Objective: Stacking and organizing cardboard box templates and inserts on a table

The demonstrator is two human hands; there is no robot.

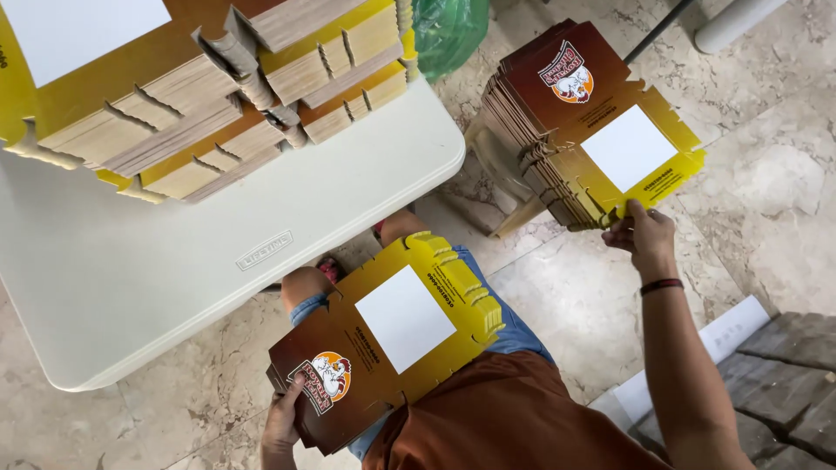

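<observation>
One flat box blank (383, 344) is held over the lap by the left hand (283, 418), fingers closed on its brown corner. Right of the white surface (157, 270), one floor stack of blanks (592, 130) is pinched at its yellow corner by the right hand (644, 235). Several stacks (218, 87) are piled on the surface.

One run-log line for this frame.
left hand: holds flat box blank on lap | right hand: grips floor stack edge | table: more stacks
</observation>
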